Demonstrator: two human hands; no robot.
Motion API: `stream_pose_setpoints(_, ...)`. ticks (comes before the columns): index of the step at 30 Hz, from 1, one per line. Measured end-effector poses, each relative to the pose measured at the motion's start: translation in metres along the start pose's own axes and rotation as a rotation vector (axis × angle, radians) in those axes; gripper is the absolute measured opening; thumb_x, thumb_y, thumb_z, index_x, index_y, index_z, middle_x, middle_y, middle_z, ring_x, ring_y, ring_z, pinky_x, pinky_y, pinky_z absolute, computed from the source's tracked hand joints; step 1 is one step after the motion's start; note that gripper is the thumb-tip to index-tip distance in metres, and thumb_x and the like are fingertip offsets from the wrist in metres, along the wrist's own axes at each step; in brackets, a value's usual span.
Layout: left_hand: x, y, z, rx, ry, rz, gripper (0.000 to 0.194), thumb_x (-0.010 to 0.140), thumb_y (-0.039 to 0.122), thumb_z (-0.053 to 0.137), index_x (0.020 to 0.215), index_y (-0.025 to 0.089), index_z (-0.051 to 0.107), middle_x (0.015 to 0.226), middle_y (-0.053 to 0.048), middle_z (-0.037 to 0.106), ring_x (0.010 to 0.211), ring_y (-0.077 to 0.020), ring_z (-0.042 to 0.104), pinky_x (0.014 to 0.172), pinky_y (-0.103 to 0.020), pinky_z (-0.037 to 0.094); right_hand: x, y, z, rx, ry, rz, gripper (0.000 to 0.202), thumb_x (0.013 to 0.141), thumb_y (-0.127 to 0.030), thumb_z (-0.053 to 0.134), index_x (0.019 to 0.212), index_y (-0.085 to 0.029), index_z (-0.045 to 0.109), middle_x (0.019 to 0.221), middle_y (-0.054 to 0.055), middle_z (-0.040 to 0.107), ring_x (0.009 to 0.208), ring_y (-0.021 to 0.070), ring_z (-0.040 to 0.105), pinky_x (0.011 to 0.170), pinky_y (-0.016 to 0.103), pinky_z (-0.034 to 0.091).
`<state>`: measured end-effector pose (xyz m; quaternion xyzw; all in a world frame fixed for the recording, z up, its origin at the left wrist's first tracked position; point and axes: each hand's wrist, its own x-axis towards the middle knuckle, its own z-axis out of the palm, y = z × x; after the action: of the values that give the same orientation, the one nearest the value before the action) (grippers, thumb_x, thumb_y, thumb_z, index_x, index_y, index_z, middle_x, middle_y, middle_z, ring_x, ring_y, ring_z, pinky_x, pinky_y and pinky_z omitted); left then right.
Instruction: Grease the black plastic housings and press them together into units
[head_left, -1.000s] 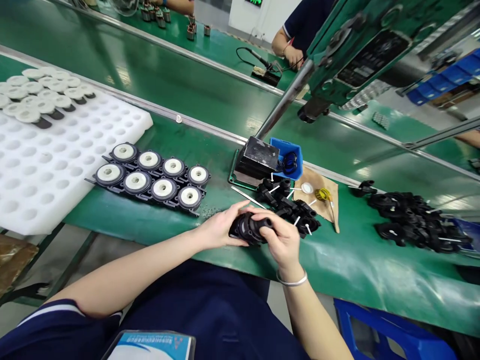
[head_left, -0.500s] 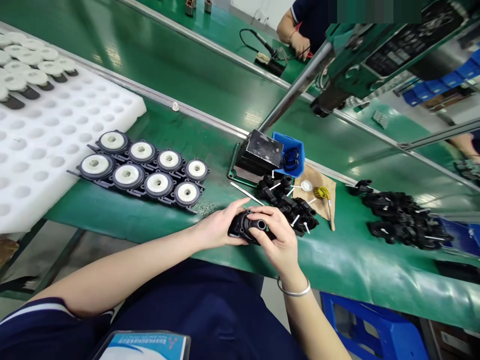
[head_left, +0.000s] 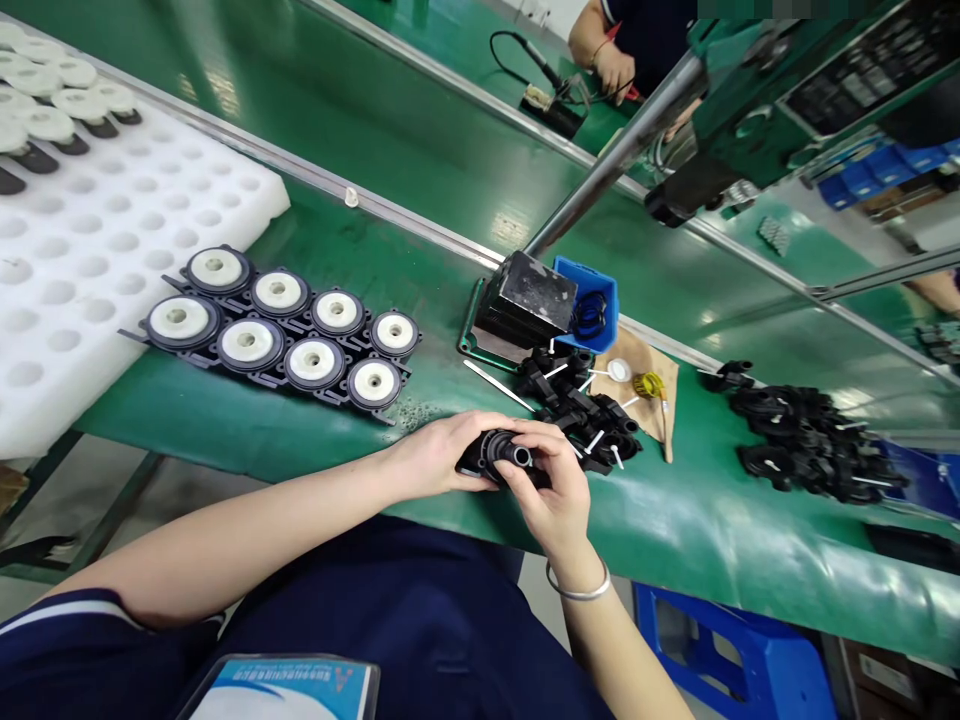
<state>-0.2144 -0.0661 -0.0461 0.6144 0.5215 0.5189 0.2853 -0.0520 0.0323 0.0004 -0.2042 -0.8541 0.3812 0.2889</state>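
Between my two hands, over the front edge of the green table, is a round black plastic part (head_left: 496,452) with a short tube facing up. My left hand (head_left: 442,455) wraps round its left side. My right hand (head_left: 553,480) grips the right side, with thumb and fingers around the tube. Just beyond my right hand lies a pile of black fittings (head_left: 577,400) with small white sticks among them. A thin white strip (head_left: 496,384) lies behind the held part. To the left, black housings with white discs (head_left: 315,360) stand in two rows.
A white foam tray (head_left: 150,230) holds white discs at the left. A black block (head_left: 528,295) and a blue bin (head_left: 589,300) stand under a machine arm. More black parts (head_left: 802,440) lie right. A blue stool (head_left: 739,650) is below; a person's hand (head_left: 615,72) works across.
The camera view has shifted slightly. Both hands remain around the black part, and the fingers of my right hand have moved a little around its tube.
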Motion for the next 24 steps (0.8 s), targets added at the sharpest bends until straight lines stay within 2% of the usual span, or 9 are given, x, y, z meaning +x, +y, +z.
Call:
stream_pose_setpoints(5, 0.0004, -0.0002, 0.0003, 0.029, 0.013, 0.066, 0.064, 0.085, 0.033, 0.073, 0.139, 0.026, 0.038, 0.135, -0.011, 0.06, 0.129, -0.0243, 0.058, 0.108, -0.042, 0.049, 0.0006, -0.0027, -0.0031, -0.033, 0.002, -0.071, 0.028, 0.084, -0.015, 0.071, 0.108, -0.022, 0.058, 0.112, 0.009, 0.064, 0.108, 0.0211, 0.064, 0.093, 0.041, 0.056)
stream_pose_setpoints(11, 0.0007, -0.0005, 0.0001, 0.015, 0.01, 0.026, 0.066, 0.083, 0.033, 0.075, 0.137, 0.027, 0.038, 0.135, -0.012, 0.06, 0.127, -0.026, 0.06, 0.105, -0.043, 0.052, 0.0016, -0.0009, -0.0013, -0.056, 0.006, -0.095, 0.028, 0.084, -0.019, 0.071, 0.108, -0.023, 0.058, 0.112, 0.009, 0.065, 0.107, 0.0224, 0.065, 0.091, 0.042, 0.057)
stream_pose_setpoints(18, -0.0001, -0.0014, 0.0005, 0.006, 0.014, 0.061, 0.066, 0.083, 0.033, 0.075, 0.136, 0.027, 0.036, 0.133, -0.012, 0.061, 0.126, -0.0256, 0.061, 0.103, -0.041, 0.053, 0.003, -0.0019, -0.002, 0.039, -0.011, -0.028, 0.027, 0.083, -0.016, 0.072, 0.106, -0.023, 0.06, 0.112, 0.008, 0.065, 0.108, 0.0217, 0.065, 0.093, 0.041, 0.056)
stream_pose_setpoints(20, -0.0008, -0.0022, 0.0012, 0.01, 0.017, 0.048, 0.069, 0.082, 0.034, 0.075, 0.137, 0.027, 0.035, 0.135, -0.012, 0.06, 0.125, -0.0258, 0.061, 0.103, -0.041, 0.053, 0.0035, -0.0021, -0.004, 0.144, 0.031, 0.026, 0.022, 0.086, -0.017, 0.068, 0.105, -0.022, 0.059, 0.111, 0.009, 0.065, 0.107, 0.0215, 0.066, 0.091, 0.04, 0.056)
stream_pose_setpoints(24, -0.0023, -0.0039, 0.0021, -0.003, 0.029, 0.014, 0.083, 0.078, 0.035, 0.079, 0.142, 0.026, 0.028, 0.14, -0.015, 0.056, 0.122, -0.0278, 0.063, 0.102, -0.042, 0.055, 0.0066, -0.0002, -0.009, 0.303, 0.224, 0.069, 0.014, 0.089, -0.019, 0.064, 0.102, -0.021, 0.058, 0.107, 0.008, 0.066, 0.103, 0.0205, 0.067, 0.092, 0.039, 0.055)
